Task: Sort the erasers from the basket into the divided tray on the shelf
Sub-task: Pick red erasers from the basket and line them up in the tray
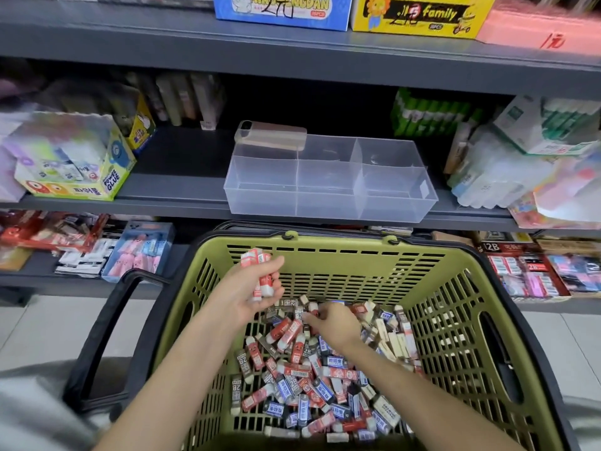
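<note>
A: Where does it all sit?

B: The shelf (182, 180) runs across ahead, and the green basket (328, 265) stands just below its front edge. The clear divided tray (289, 203) sits at that front edge, long side running left to right. I see no erasers in its compartments.

A: And the stock?

B: A loose heap of erasers (309, 382) covers the basket's floor, thickest toward the middle and the right wall.

A: The hands?

B: The left hand (244, 291) is up by the basket's far left corner, fingers curled round a bunch of red-sleeved erasers (257, 259) that stand roughly upright, ends toward the shelf. The right hand (336, 323) is down in the heap, fingertips bent onto it. Whether they have pinched one is too blurred to tell.

A: Which hand is better placed?

B: The left, I'd judge. It is the nearer one, and the tray lies ahead and above it, beyond the basket's far rim — the left compartments closest.
</note>
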Demonstrator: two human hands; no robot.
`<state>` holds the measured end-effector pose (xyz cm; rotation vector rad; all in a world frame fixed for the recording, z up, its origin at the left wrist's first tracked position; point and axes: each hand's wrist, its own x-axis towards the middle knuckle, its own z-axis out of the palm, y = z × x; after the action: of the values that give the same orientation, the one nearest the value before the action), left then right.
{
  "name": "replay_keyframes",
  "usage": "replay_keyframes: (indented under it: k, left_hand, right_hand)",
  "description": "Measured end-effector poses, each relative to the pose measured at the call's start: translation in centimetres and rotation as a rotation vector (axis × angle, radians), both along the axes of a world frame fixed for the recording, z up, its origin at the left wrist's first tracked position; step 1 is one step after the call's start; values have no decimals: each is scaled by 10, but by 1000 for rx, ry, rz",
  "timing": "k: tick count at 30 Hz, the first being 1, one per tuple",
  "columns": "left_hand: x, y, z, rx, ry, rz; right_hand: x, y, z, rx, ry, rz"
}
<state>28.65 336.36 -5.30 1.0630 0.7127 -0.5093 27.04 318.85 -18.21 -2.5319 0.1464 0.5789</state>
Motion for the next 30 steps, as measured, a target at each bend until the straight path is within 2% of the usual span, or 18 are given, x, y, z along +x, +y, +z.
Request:
replay_keyframes:
  k: [2,4,7,9,10,12,14,17,18,19,21,23,25,30]
  left_hand:
    - [-2,0,-4,7,22,-11]
    - [-4,-4,-9,48,10,-74]
    - [-8,-15,-15,179,-26,-152]
    - [-10,-20,-16,208,-21,-234]
    - [-11,-22,-13,169,3,-291]
    - [-11,-22,-7,13,69,-361]
    - [-12,-17,-3,-154,130,-316]
    - [-14,-5,3,-219,172,-228]
    - [-15,0,6,-212,180,-189]
    - [-15,6,8,-207,185,-143]
    - [-16,18,11,-206,171,-61]
    - [-19,27,13,-211,140,-19]
    - [-23,30,11,-205,117,-12]
    - [-28,29,3,-217,166,87]
  right_hand:
    - [1,7,-2,13,3,-79]
    - [2,6,13,171,17,-152]
    - [4,-2,58,770,84,-235]
    - [3,-3,88,1048,154,-153]
    - [3,0,98,1088,163,-96]
    - [4,7,112,1007,91,-26]
    - [5,11,116,934,32,26]
    - [6,8,105,1110,20,-44]
    - [6,8,94,1087,-20,-70]
    - [7,10,81,922,-89,-27]
    - [6,14,45,322,-208,329]
    - [4,18,14,-56,-228,665]
    - [6,23,0,-187,-276,802]
    - [16,22,-4,-337,-376,1026]
